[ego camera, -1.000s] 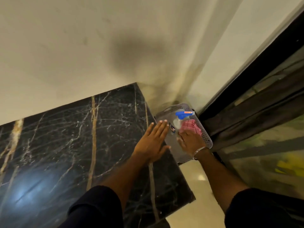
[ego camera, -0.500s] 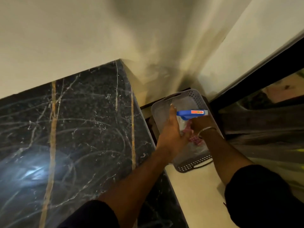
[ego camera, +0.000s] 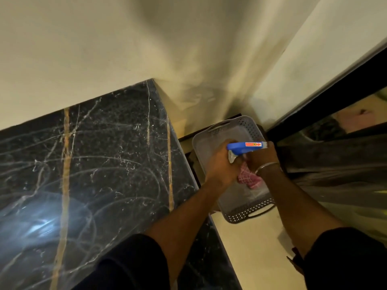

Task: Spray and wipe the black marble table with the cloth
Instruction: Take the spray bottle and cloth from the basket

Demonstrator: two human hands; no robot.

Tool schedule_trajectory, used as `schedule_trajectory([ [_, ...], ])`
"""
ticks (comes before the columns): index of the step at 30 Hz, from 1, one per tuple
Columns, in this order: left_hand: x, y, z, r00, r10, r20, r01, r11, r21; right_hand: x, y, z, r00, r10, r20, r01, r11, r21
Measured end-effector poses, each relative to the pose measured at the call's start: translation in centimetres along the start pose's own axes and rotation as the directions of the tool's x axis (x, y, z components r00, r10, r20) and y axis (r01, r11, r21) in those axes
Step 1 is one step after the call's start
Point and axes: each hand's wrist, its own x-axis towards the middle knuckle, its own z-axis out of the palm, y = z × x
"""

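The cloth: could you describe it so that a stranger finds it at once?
Right of the black marble table is a perforated grey basket. In it, just below the blue spray head, shows the cloth, the only pink checked thing there.

The body of the spray bottle [ego camera: 245, 146] is hidden behind the left grip [ego camera: 222, 166]. Only its blue head shows, and the print on it is too small to read. The fingers of the right grip [ego camera: 265, 156] are hidden behind that head. The cloth [ego camera: 248, 178] shows only partly between the wrists. The desk [ego camera: 104, 164] runs off the left and bottom edges.
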Motion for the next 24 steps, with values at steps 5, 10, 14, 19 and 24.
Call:
schedule_trajectory([
  [5, -1.6, 2.0, -1.4, 0.998, 0.058, -0.018, -0.058, 0.998, -0.038, -4.4, 0.9, -3.9, 0.977, 0.034, -0.210, 0.017, 0.971, 0.240],
  [10, -4.9, 6.9, -4.2, 0.969, 0.179, -0.171, -0.200, 0.973, -0.113, -7.5, -1.8, -10.8, 0.912, 0.329, -0.244, 0.011, 0.577, 0.817],
  [14, -8.3, 10.3, -8.3, 0.933, 0.263, -0.247, -0.316, 0.925, -0.209, -10.5, -7.0, -18.5, 0.877, 0.347, -0.332, 0.181, 0.402, 0.898],
  [19, -14.9, 13.7, -16.5, 0.810, 0.423, -0.406, -0.542, 0.805, -0.242, -15.5, -15.4, -26.2, 0.836, 0.382, -0.393, 0.374, 0.128, 0.919],
  [24, -22.5, 12.6, -28.3, 0.768, 0.452, -0.454, -0.607, 0.741, -0.288, -21.8, -25.8, -28.1, 0.939, 0.293, -0.180, 0.299, -0.439, 0.847],
])
